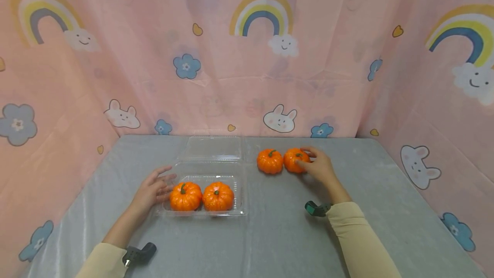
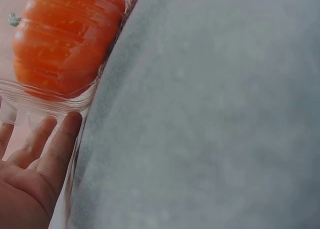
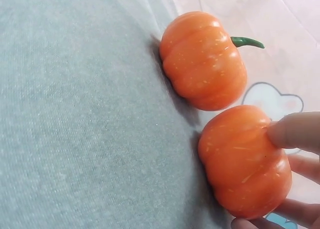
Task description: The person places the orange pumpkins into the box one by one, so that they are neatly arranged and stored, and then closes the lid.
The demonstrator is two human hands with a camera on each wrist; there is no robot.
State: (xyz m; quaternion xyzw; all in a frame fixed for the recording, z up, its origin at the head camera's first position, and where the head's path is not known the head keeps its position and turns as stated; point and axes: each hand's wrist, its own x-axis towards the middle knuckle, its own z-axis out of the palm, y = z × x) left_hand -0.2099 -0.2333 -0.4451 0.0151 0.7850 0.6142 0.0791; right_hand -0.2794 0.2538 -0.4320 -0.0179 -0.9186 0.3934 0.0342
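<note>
A clear plastic clamshell box [image 1: 241, 192] lies with its lid [image 1: 214, 148] folded back, and two small orange pumpkins sit side by side in it, the left pumpkin [image 1: 185, 197] and the right pumpkin [image 1: 218, 196]. My left hand [image 1: 154, 190] rests at the box's left side, its fingers [image 2: 62, 144] extended against the plastic wall. Right of the box, another pumpkin [image 1: 269, 161] stands on the table. Beside it my right hand [image 1: 318, 166] grips a pumpkin [image 3: 245, 164], thumb on one side and fingers on the other; this pumpkin appears to rest on the table.
A grey cloth covers the table [image 1: 278, 235]. Behind it and along both sides hangs a pink curtain [image 1: 216, 98] printed with rainbows, rabbits and flowers. Dark devices are strapped at both wrists, one on the left wrist [image 1: 139, 254] and one on the right wrist [image 1: 317, 209].
</note>
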